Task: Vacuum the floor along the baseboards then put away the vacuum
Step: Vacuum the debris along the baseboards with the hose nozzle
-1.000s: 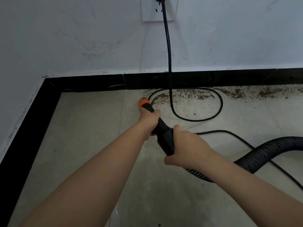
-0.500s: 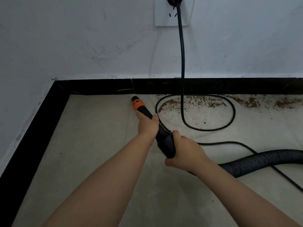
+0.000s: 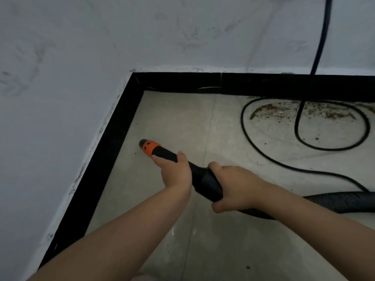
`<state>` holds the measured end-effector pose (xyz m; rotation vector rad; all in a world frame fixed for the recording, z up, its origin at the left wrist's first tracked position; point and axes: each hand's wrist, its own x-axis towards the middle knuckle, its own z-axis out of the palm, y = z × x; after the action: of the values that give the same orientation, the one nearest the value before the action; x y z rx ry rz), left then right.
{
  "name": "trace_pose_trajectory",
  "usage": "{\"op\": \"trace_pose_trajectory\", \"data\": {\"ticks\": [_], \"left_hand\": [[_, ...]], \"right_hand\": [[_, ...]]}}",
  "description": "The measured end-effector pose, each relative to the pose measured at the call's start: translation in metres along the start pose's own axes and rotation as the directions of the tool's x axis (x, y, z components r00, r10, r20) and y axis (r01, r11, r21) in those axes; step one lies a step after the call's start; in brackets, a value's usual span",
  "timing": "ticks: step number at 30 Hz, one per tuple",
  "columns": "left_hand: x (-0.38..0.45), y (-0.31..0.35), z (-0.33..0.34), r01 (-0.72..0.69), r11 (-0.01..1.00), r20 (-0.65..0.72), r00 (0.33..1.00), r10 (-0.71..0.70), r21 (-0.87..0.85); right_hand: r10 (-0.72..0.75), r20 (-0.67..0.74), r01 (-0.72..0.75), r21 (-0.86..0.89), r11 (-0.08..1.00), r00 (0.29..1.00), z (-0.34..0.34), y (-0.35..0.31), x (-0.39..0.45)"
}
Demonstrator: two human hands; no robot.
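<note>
Head view shows your two hands on the vacuum nozzle (image 3: 162, 154). Your left hand (image 3: 176, 173) is in front, and its fingers (image 3: 162, 160) wrap round the thin black part just behind the orange tip (image 3: 150, 148). Your right hand (image 3: 233, 188) is behind it, and its fingers grip the fat black part where the nozzle meets the bumpy hose (image 3: 341, 201). The hose runs off to your right along the floor (image 3: 174, 118).

The orange tip points to your left, near the black baseboard (image 3: 109, 157) on the left wall. It is low over the floor, but you cannot tell if it touches. A tiny dark speck lies just beside the tip.

The black power cord (image 3: 322, 37) hangs down the back wall (image 3: 142, 33) and makes a big loop on the floor. Brown dirt (image 3: 284, 113) lies inside that loop, close to the back baseboard. The dirt is well apart from the nozzle tip, off to its right.
</note>
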<state>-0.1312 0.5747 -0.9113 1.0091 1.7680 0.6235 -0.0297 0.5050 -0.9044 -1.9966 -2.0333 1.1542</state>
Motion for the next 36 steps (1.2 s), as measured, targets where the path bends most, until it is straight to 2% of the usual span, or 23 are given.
{"op": "trace_pose_trajectory", "data": {"ticks": [7,13,20,28,36], "left_hand": [[0.003,-0.022,-0.024,0.067,0.998,-0.01,0.998,-0.067,0.001],[0.04,-0.006,-0.03,0.019,0.999,0.055,0.998,-0.022,0.042],[0.079,0.01,-0.042,-0.019,0.995,0.043,0.999,0.015,0.097],[0.09,0.028,-0.019,-0.131,0.981,0.212,0.972,0.099,0.141],[0.066,0.039,0.022,-0.169,0.977,0.38,0.919,0.108,0.13]], "right_hand": [[-0.021,0.077,0.027,-0.075,0.997,0.997,0.017,-0.019,0.002],[0.014,-0.009,-0.014,-0.035,0.999,1.0,0.022,-0.028,0.034],[0.046,-0.061,-0.048,-0.026,0.999,0.997,0.024,-0.047,0.077],[0.208,-0.149,-0.191,0.117,0.975,0.967,0.019,-0.039,0.08],[0.352,-0.2,-0.305,0.231,0.924,0.914,0.008,-0.013,0.05]]}}
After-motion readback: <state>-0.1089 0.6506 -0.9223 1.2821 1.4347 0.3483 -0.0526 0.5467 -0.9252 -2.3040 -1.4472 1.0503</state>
